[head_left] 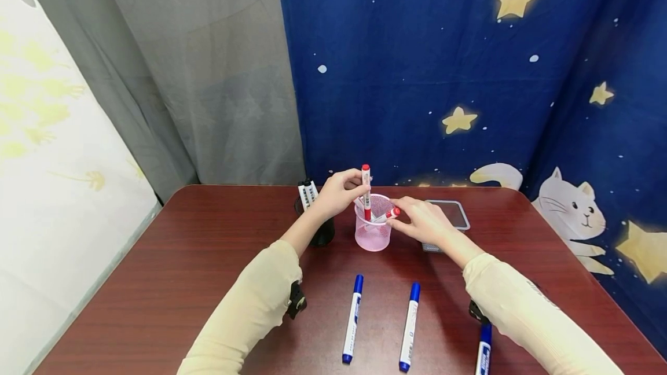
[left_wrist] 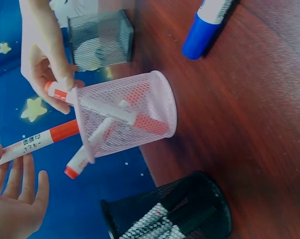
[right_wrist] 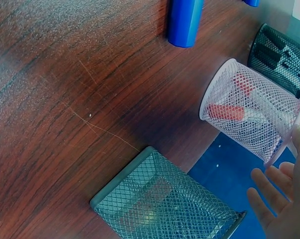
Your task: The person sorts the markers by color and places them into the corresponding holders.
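My left hand pinches a red-capped white marker near its upper end. The marker stands almost upright, its lower red end inside the mouth of a pink mesh pen cup. Two other red markers lean inside that cup, one with its end poking over the rim and another with its tip beside my right thumb. My right hand holds the cup's rim from the right side, thumb in front and index finger behind. In the right wrist view its other fingers hang free below the rim.
A black round mesh cup with black-and-white markers stands just left of the pink one. Behind my right hand is a dark rectangular mesh holder. Blue markers lie on the brown table nearer to me, one partly under my right sleeve.
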### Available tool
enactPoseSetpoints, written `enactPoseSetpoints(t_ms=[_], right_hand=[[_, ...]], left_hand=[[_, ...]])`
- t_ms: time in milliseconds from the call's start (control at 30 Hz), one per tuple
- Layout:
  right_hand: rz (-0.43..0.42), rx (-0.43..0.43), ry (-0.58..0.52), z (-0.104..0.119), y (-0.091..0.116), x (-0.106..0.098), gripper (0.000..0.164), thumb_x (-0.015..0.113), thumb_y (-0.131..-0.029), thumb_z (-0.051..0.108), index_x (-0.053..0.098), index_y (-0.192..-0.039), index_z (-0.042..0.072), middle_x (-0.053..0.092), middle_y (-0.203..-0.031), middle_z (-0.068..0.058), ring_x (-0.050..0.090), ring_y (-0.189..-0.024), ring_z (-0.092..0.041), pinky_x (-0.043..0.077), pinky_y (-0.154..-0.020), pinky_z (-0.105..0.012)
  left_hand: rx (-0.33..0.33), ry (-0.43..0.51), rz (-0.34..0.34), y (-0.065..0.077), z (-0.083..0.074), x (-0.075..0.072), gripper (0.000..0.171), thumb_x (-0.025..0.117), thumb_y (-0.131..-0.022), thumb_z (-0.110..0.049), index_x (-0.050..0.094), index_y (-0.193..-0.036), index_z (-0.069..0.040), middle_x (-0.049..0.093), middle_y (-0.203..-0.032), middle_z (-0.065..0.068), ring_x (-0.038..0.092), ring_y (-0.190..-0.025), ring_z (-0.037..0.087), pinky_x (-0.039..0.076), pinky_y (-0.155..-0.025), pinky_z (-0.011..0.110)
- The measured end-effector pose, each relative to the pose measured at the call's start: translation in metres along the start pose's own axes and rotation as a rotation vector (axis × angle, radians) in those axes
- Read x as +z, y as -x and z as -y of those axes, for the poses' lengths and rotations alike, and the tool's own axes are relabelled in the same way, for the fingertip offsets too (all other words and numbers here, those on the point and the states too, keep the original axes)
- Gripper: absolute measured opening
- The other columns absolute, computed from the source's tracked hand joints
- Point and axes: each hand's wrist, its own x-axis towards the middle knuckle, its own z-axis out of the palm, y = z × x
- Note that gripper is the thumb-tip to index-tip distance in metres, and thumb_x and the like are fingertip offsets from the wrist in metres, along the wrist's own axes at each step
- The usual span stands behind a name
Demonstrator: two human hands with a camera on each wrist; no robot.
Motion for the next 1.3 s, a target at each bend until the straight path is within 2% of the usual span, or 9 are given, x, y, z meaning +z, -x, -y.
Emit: enactPoseSetpoints(t_ms=[167, 333, 500, 600, 700, 833, 967, 1200, 1300], right_hand=[[-0.013, -0.014, -0.004, -0.001, 0.001, 0.001, 0.049, 0.066, -0.077, 0.036, 0.058, -0.115, 0.007, 0.06, -0.102, -0.008, 0.059, -0.085, -0.024, 0.047, -0.067, -0.041], [-0.02, -0.028, 0.0, -0.001, 0.002, 0.001, 0.049, 0.067, -0.076, 0.035, 0.058, -0.115, 0.007, 0.06, -0.102, -0.009, 0.059, -0.085, -0.024, 0.047, -0.067, -0.041], [-0.016, -0.027, 0.0, -0.001, 0.001, 0.0, 0.05, 0.068, -0.076, 0.036, 0.058, -0.116, 0.007, 0.06, -0.102, -0.009, 0.059, -0.085, -0.024, 0.047, -0.067, -0.041], [-0.007, -0.022, -0.003, 0.0, 0.001, -0.001, 0.051, 0.068, -0.076, 0.036, 0.057, -0.116, 0.006, 0.06, -0.102, -0.009, 0.059, -0.086, -0.024, 0.047, -0.068, -0.041], [0.0, -0.017, -0.003, 0.0, 0.001, -0.002, 0.051, 0.067, -0.076, 0.036, 0.057, -0.116, 0.007, 0.06, -0.102, -0.009, 0.059, -0.086, -0.024, 0.047, -0.068, -0.041], [0.006, -0.011, -0.005, 0.0, 0.001, -0.002, 0.05, 0.067, -0.076, 0.036, 0.057, -0.117, 0.008, 0.06, -0.102, -0.008, 0.059, -0.085, -0.024, 0.047, -0.068, -0.041], [0.01, -0.008, -0.005, 0.0, 0.001, -0.003, 0.051, 0.067, -0.076, 0.036, 0.057, -0.117, 0.008, 0.06, -0.101, -0.008, 0.059, -0.085, -0.023, 0.047, -0.068, -0.041], [0.019, -0.006, 0.004, 0.0, 0.002, -0.004, 0.051, 0.065, -0.077, 0.039, 0.056, -0.118, 0.009, 0.06, -0.104, -0.008, 0.059, -0.087, -0.024, 0.047, -0.069, -0.042], [0.013, -0.004, 0.015, -0.001, 0.003, -0.007, 0.053, 0.065, -0.077, 0.041, 0.057, -0.117, 0.008, 0.059, -0.105, -0.009, 0.058, -0.09, -0.024, 0.046, -0.071, -0.042]], left_hand=[[-0.001, -0.008, 0.012, 0.003, 0.005, 0.003, 0.021, 0.06, -0.084, -0.011, 0.06, -0.105, -0.005, 0.063, -0.093, 0.006, 0.06, -0.081, 0.015, 0.047, -0.069, 0.026], [0.005, -0.012, -0.023, 0.006, 0.004, 0.002, 0.022, 0.06, -0.084, -0.012, 0.06, -0.106, -0.007, 0.062, -0.097, 0.007, 0.059, -0.085, 0.014, 0.046, -0.074, 0.028], [-0.012, -0.017, -0.047, 0.007, 0.006, 0.0, 0.021, 0.061, -0.083, -0.012, 0.061, -0.104, -0.008, 0.062, -0.095, 0.003, 0.059, -0.084, 0.013, 0.046, -0.072, 0.029], [0.007, -0.017, -0.054, 0.01, 0.008, -0.001, 0.02, 0.062, -0.083, -0.013, 0.061, -0.102, -0.007, 0.063, -0.092, 0.002, 0.059, -0.082, 0.012, 0.046, -0.072, 0.028], [0.01, 0.006, -0.047, 0.019, -0.008, -0.005, 0.02, 0.06, -0.083, -0.008, 0.061, -0.102, -0.002, 0.063, -0.093, 0.009, 0.059, -0.084, 0.018, 0.045, -0.075, 0.033], [0.005, 0.006, -0.039, 0.023, -0.007, -0.007, 0.019, 0.061, -0.083, -0.009, 0.061, -0.101, -0.003, 0.063, -0.093, 0.008, 0.059, -0.083, 0.018, 0.045, -0.075, 0.034], [0.019, -0.012, -0.038, 0.022, 0.011, -0.003, 0.019, 0.061, -0.083, -0.014, 0.062, -0.101, -0.008, 0.062, -0.093, 0.002, 0.058, -0.082, 0.012, 0.046, -0.073, 0.03], [0.061, 0.031, -0.004, 0.035, 0.005, 0.001, 0.019, 0.061, -0.083, -0.01, 0.06, -0.1, -0.002, 0.062, -0.094, 0.007, 0.058, -0.083, 0.014, 0.045, -0.074, 0.033], [0.087, 0.034, 0.011, 0.046, -0.008, 0.0, 0.02, 0.061, -0.083, -0.007, 0.06, -0.101, 0.002, 0.062, -0.095, 0.01, 0.058, -0.084, 0.016, 0.046, -0.073, 0.032]])
